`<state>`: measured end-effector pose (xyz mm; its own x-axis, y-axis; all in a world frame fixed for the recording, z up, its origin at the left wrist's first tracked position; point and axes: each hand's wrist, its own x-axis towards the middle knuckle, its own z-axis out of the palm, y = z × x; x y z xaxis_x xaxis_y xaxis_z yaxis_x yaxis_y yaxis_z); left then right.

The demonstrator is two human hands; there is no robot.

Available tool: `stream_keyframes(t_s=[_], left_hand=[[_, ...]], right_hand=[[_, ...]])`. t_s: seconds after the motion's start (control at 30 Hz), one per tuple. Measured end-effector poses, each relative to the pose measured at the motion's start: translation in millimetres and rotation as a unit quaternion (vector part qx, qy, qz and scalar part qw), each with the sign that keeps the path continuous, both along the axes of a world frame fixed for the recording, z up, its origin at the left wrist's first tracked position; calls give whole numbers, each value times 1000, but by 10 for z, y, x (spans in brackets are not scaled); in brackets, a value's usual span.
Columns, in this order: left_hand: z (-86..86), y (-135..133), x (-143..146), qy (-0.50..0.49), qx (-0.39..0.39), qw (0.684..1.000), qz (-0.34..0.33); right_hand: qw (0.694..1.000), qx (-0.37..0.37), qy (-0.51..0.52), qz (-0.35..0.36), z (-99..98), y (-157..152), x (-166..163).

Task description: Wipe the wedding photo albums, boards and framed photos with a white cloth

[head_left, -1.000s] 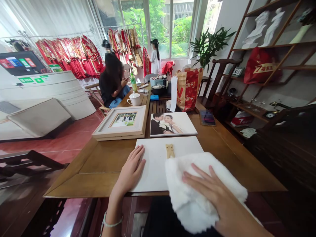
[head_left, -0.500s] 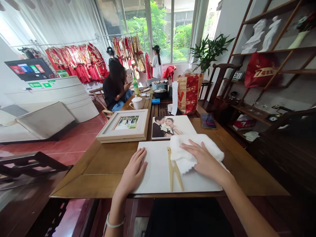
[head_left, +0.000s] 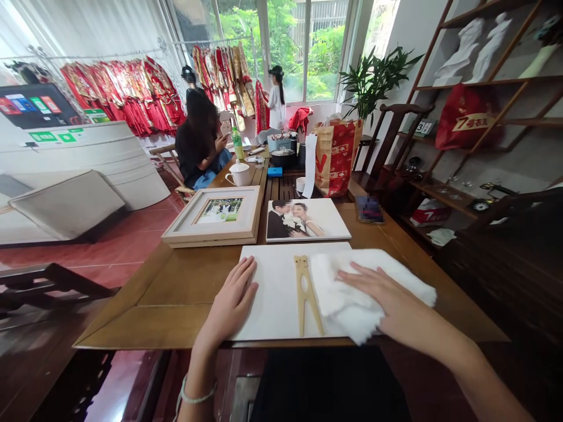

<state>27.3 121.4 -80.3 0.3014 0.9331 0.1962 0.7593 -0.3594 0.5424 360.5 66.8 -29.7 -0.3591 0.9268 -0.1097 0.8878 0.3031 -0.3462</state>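
Note:
A flat white board (head_left: pixel 272 293) lies at the front edge of the wooden table. My left hand (head_left: pixel 232 296) rests flat on its left side, fingers stretched out. Under my right hand (head_left: pixel 369 287) is a white towel (head_left: pixel 404 271); the palm and extended fingers press on it without wrapping around it. The towel covers the board's right part and hangs past its right side. Between the hands, a pale yellow piece (head_left: pixel 301 272) with a cat-like head and two splayed legs lies on the board.
Behind the board lie a couple photo panel (head_left: pixel 325 214) and a framed photo (head_left: pixel 250 220). Further back stand a lidded white cup (head_left: pixel 240 174), a green bottle (head_left: pixel 237 143) and a paper bag (head_left: pixel 338 158). A seated person (head_left: pixel 196 140) is at the table's left.
My right hand and the towel have slid right and slightly nearer across the board, uncovering the yellow piece's head. My left hand stays on the board. The view has shifted slightly.

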Motion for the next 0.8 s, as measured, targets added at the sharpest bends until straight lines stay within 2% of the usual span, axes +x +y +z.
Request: stream_keyframes(t_s=[0.13, 0.23, 0.33, 0.43, 0.53, 0.6, 0.7, 0.8], left_hand=[[-2, 3, 4, -2, 0, 1000, -1], [1, -4, 9, -5, -2, 1000, 6], [10, -16, 18, -7, -3, 1000, 11], [16, -20, 27, -6, -3, 1000, 9], [17, -17, 29, -3, -4, 1000, 8], [17, -13, 26, -1, -2, 1000, 6], [21, -11, 20, 1, 1, 1000, 2], [26, -12, 16, 0, 3, 1000, 0]], right_hand=[[997, 36, -11, -62, 56, 561, -286], [996, 53, -11, -72, 28, 697, -401], [996, 47, -16, -67, -29, 514, -420], [998, 30, -14, -47, -53, 79, -356], [999, -16, 12, 28, 10, -387, -223], [995, -61, 33, 75, 91, -580, -138], [993, -81, 45, 70, 183, -560, -115], [998, -49, 26, 29, 163, -207, -252]])
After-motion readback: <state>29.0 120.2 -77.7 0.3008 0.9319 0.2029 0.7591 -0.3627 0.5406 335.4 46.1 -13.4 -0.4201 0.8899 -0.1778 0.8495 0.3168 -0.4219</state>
